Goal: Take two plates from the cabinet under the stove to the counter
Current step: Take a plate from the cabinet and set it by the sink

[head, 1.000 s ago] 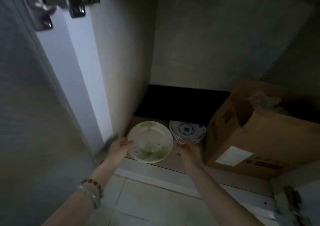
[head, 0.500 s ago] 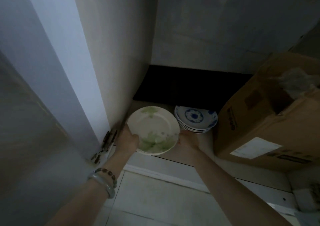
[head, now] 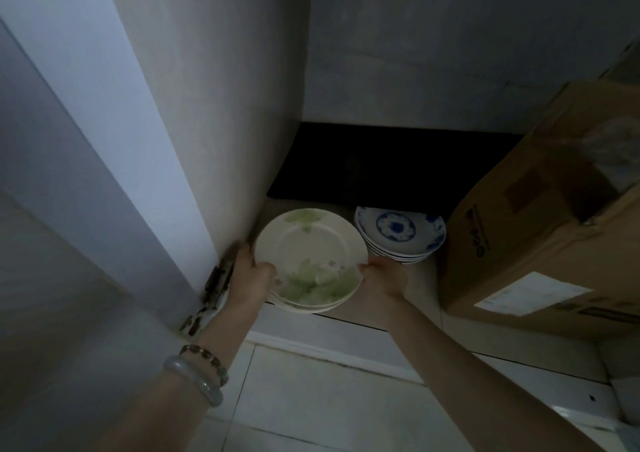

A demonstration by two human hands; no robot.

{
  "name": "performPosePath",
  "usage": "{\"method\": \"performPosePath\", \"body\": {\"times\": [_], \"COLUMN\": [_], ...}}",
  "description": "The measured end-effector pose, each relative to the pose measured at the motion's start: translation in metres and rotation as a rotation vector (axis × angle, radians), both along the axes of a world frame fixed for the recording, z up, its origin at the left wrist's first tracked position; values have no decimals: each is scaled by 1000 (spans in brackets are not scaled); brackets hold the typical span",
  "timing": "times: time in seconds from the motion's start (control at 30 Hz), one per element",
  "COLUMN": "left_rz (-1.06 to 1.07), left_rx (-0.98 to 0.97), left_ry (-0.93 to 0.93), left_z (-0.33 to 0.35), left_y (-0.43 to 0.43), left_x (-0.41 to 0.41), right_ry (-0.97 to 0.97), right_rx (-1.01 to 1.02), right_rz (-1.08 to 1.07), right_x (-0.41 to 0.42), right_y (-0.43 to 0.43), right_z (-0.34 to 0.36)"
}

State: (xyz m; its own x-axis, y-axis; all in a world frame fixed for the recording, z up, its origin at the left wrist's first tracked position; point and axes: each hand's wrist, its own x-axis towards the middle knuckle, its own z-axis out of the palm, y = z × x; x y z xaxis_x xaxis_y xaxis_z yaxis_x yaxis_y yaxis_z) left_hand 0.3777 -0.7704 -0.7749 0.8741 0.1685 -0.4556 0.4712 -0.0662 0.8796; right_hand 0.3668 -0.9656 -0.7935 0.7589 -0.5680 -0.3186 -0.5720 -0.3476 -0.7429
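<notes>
Green plates [head: 308, 243] — small stack at front left of cabinet floor [head: 420, 289], near edge overhanging; lifted or resting, cannot tell. Left grip [head: 251, 275] clasps left rim, thumb on top; right grip [head: 384, 276] clasps right rim. Blue plates [head: 401, 233] stacked just beside, right — box [head: 540, 230] beyond.

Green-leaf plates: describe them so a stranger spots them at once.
In the cabinet, left of the cardboard box, sit two plate stacks. The green-leaf plates are the left stack, held by the left hand and right hand. Cream with green leaves, they differ from the blue-patterned stack.
</notes>
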Motion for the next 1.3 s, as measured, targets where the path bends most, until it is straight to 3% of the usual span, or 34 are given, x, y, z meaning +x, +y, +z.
{"method": "performPosePath", "body": {"times": [0.17,0.27,0.5,0.83,1.03,1.3], "left_rz": [39,73,104,190,188,126], "left_rx": [64,109,57,-87,-150,-69], "left_ry": [-89,-150,-150,-192,-220,-215], "left_z": [11,19,41,83,143,218], "left_y": [-10,-14,-4,9,6,10], "left_x": [-13,-21,-46,-140,-198,-261], "right_ry": [18,-50,-96,-148,-197,-202], "right_rx": [119,211,350,511,533,580], "right_rz": [-19,-139,-254,-187,-127,-87], "right_x": [7,3,-31,-115,-179,-244], "right_y": [-5,-10,-26,-33,-41,-41], "right_z": [8,19,64,118,175,246]}}
